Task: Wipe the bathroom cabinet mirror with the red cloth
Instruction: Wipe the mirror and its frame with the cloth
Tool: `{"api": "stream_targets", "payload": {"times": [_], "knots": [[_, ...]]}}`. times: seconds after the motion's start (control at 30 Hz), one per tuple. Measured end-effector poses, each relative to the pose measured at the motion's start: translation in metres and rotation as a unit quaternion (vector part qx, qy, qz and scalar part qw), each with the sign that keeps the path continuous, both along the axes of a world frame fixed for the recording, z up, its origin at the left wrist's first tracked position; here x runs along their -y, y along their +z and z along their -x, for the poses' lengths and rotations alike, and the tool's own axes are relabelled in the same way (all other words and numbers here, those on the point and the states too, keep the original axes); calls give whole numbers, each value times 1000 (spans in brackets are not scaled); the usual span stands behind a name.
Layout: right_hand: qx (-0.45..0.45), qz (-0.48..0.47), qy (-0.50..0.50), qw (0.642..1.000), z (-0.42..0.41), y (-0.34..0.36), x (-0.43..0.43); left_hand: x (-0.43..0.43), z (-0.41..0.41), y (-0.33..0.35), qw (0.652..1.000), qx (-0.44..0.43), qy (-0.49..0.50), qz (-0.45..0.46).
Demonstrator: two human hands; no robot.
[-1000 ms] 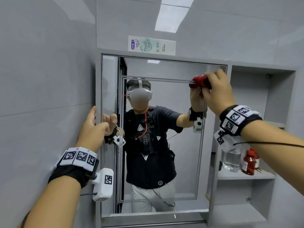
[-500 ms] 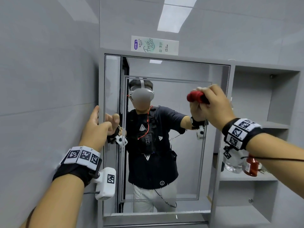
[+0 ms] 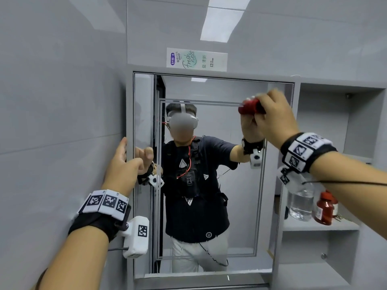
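Observation:
The cabinet mirror [image 3: 211, 91] fills the middle of the view and reflects a person. My right hand [image 3: 274, 117] grips the bunched red cloth [image 3: 250, 106] and presses it against the glass near the mirror's upper right corner. My left hand [image 3: 122, 166] rests on the mirror's left edge at mid height, thumb up along the frame, fingers at the edge. Both wrists wear bands with black-and-white markers.
Open shelves [image 3: 320, 226] to the right of the mirror hold a clear water bottle [image 3: 300, 203] and a red bottle [image 3: 324, 210]. A toothpaste box [image 3: 196, 59] lies on top of the cabinet. Grey tiled wall [image 3: 58, 101] runs close on the left.
My right hand with the red cloth went down the right side of the mirror, then back up toward the upper right corner. My left hand stays on the left edge.

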State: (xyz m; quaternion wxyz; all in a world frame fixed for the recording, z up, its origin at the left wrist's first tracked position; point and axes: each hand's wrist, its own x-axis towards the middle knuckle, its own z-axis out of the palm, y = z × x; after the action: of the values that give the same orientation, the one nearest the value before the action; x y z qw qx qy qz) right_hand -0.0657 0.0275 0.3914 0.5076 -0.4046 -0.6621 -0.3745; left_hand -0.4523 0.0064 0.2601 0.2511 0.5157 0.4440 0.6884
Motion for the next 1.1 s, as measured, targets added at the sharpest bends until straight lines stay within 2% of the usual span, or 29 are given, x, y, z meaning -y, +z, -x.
{"api": "stream_targets", "payload": {"times": [0.07, 0.17, 0.27, 0.33, 0.47, 0.53, 0.7, 0.87, 0.93, 1.1], "knots": [[-13, -10, -5, 1000, 3, 18, -5, -1, 1, 0, 1000, 9, -3, -4], [-18, -9, 4, 1000, 5, -2, -9, 3, 2, 1, 1000, 9, -11, 12], [25, -10, 15, 1000, 3, -44, -5, 2, 3, 0, 1000, 6, -6, 21], [45, -11, 21, 999, 1, -43, -4, 1, 3, 0, 1000, 5, -6, 20], [-27, -7, 11, 1000, 6, -2, -12, 2, 2, 0, 1000, -3, -5, 16], [-50, -10, 19, 999, 12, -4, -14, 4, 2, 0, 1000, -9, -5, 21], [37, -16, 21, 999, 8, -49, -13, 4, 0, 0, 1000, -19, 5, 23], [-23, -66, 22, 997, 19, 2, -32, 6, -2, 2, 1000, -11, 0, 22], [-42, -65, 20, 997, 18, -1, -45, 7, -3, 3, 1000, -10, 0, 25], [31, -85, 2, 996, 13, -45, -63, 8, -3, 3, 1000, -10, 6, 27]]}}
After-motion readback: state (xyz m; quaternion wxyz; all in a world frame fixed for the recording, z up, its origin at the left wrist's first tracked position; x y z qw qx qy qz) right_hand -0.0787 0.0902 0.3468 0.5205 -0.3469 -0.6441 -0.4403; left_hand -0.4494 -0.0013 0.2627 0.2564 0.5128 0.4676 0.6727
